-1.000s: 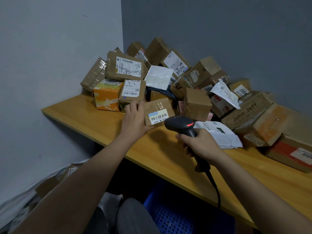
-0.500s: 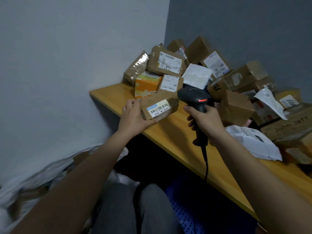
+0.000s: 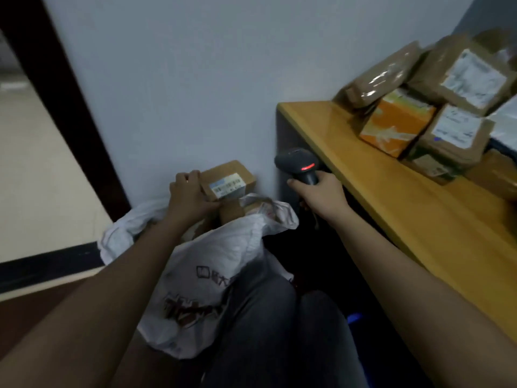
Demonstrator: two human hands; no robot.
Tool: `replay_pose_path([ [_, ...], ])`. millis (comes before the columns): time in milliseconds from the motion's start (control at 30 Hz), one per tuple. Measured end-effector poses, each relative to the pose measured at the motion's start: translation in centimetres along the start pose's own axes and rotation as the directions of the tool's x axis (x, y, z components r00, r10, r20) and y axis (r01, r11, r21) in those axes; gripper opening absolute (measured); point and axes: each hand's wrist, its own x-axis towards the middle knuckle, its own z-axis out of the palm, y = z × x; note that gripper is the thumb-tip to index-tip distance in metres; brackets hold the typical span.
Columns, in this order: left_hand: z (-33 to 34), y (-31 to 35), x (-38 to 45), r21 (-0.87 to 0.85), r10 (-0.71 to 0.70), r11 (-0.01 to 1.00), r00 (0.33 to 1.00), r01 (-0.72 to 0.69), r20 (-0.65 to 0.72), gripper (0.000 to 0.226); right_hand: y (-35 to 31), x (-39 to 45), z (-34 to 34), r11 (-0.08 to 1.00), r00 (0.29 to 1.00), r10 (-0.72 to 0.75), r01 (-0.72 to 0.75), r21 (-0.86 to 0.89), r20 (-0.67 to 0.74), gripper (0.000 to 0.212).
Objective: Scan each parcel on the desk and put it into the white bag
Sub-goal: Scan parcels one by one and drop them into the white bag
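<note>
My left hand [image 3: 190, 196] grips a small brown parcel [image 3: 228, 179] with a barcode label, holding it just above the open mouth of the white bag [image 3: 212, 264] on the floor left of the desk. Other brown parcels show inside the bag. My right hand [image 3: 320, 191] holds the black barcode scanner [image 3: 299, 163] by its handle beside the desk's left end, its red light lit. More parcels sit piled on the wooden desk [image 3: 391, 197] at the upper right, among them an orange box [image 3: 394, 121].
The wall stands close behind the bag. A dark door frame [image 3: 64, 91] and an open doorway lie to the left. My legs in grey trousers [image 3: 279, 326] are under the view, next to the bag. Something blue [image 3: 355, 317] lies under the desk.
My left hand carried the labelled parcel off the desk, leftward and down to the bag. My right hand with the scanner followed to the desk's left end. The view swung left.
</note>
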Motion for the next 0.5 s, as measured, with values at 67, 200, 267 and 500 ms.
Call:
replay_pose_path([
  [67,1.2,-3.4,0.2,0.049,-0.072,0.996,0.997,0.07,0.04,0.089,1.2,1.1,2.6,0.999,0.998,0.026,-0.024,-0.049,0.049,0.024],
  [200,4.4,-8.5,2.0,0.115,-0.18,0.979,0.978,0.167,0.106,0.091,4.8,3.9,6.7,0.986,0.987,0.081,-0.059,-0.157,0.137,0.02],
  [267,5.9,-9.8,3.2,0.159,-0.211,0.97,0.964,0.186,0.161,0.093,6.5,5.1,7.9,0.975,0.981,0.092,-0.055,-0.216,0.169,0.021],
  [500,12.7,-10.5,5.2,0.171,0.056,0.977,0.93,-0.125,0.364,0.056,12.5,9.9,10.5,0.961,0.965,0.218,-0.186,-0.205,0.148,0.025],
])
